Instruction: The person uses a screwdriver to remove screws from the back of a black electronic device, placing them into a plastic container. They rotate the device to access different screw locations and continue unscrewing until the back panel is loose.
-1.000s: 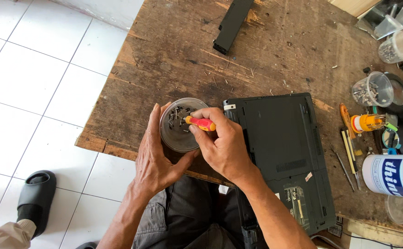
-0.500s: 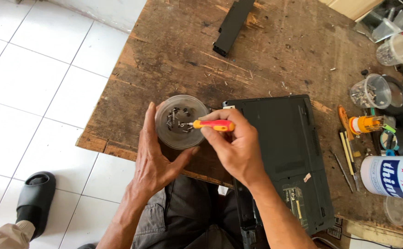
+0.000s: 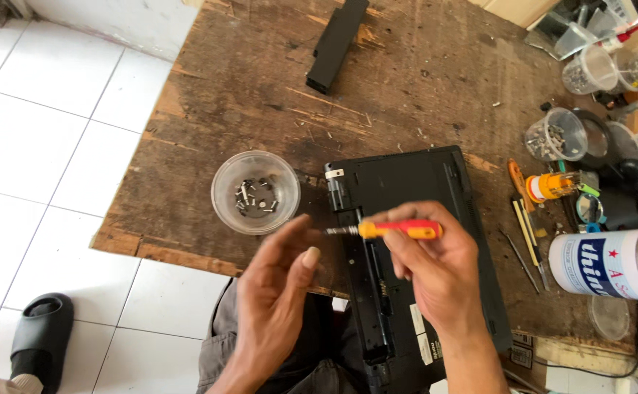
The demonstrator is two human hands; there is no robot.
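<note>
The screwdriver (image 3: 395, 230) lay pinched in the right hand (image 3: 436, 273) above the black laptop (image 3: 414, 248). The left hand (image 3: 275, 299) hovered loosely spread, empty, near the clear cup of screws (image 3: 255, 192).

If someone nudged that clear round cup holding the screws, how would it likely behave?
The clear cup looks like thin plastic, so probably light and prone to slide on the rough wooden table. It is wide and low, so tipping seems unlikely. The small screws lie loose inside and would likely rattle and shift. Neither hand touches it.

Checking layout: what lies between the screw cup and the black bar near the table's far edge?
Only bare, scratched wood, in the head view, between cup and bar.
</note>
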